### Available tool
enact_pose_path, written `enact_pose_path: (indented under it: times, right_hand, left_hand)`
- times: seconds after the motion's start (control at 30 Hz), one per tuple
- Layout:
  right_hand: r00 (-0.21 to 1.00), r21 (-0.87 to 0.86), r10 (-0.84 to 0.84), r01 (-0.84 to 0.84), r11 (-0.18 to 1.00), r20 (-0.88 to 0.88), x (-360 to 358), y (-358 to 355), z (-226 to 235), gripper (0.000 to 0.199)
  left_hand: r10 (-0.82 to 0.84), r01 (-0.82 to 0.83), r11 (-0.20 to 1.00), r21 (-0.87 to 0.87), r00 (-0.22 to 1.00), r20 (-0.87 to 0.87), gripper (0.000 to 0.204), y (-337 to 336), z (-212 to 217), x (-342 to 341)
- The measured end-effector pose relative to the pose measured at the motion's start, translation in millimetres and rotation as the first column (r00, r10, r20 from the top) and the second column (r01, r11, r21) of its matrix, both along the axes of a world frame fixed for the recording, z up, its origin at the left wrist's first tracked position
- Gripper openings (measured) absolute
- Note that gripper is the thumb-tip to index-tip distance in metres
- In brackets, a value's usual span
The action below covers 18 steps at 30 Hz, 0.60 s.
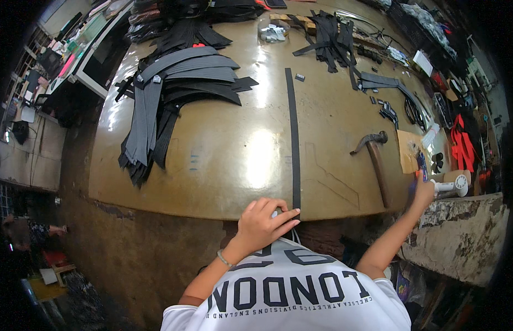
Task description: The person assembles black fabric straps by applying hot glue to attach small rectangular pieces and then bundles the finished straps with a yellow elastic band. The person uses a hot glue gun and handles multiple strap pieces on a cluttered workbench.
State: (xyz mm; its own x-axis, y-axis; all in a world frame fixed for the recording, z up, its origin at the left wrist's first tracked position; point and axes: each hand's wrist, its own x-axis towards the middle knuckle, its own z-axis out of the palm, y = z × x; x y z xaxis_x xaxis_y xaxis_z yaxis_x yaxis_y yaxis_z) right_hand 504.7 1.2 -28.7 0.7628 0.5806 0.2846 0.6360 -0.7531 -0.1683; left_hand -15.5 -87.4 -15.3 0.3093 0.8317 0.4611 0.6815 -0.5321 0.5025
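Note:
A long black webbing strap (293, 138) runs straight up the table from its near edge. My left hand (266, 223) is at that edge, fingers curled together. Its fingertips press on the strap's near end, and a small pale thing shows between the fingers, too hidden to name. My right hand (424, 192) is stretched out to the table's right edge, fingers closed around the lower part of a slim blue tool (422, 164) with some orange on it. The tool's kind is unclear. Next to that hand are a white spool-like piece (457, 186) and a brown paper sheet (408, 151).
A hammer (377, 163) lies right of the strap. Bundles of grey and black straps (151, 105) cover the left side, with more black straps (331, 41) at the back. Small black buckles (387, 112) and red webbing (462, 140) lie on the right. A clear bag (274, 30) sits farther back.

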Motion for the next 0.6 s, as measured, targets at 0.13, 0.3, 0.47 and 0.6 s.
enact_pose_path:
  times: [0.13,0.3,0.47,0.6]
  right_hand:
    - [0.995,0.123,-0.044,0.056,0.991,-0.091,-13,2,-8,0.073]
    - [0.370,0.847,0.763,0.266,0.460,-0.530,-49,-5,3,0.034]
    - [0.853,0.734,0.502,-0.250,0.632,-0.142,-62,6,20,0.048]
    - [0.915,0.308,0.400,-0.394,0.866,0.047,-75,14,48,0.042]
  left_hand:
    - [-0.024,0.024,0.999,-0.021,1.000,-0.007,0.024,-1,6,0]
    - [-0.002,0.001,0.999,-0.049,1.000,-0.020,0.027,-1,10,0]
    - [-0.010,0.010,1.000,-0.008,1.000,-0.001,0.026,0,6,-1]
    - [-0.010,0.011,1.000,-0.005,1.000,0.008,0.033,0,2,-1]
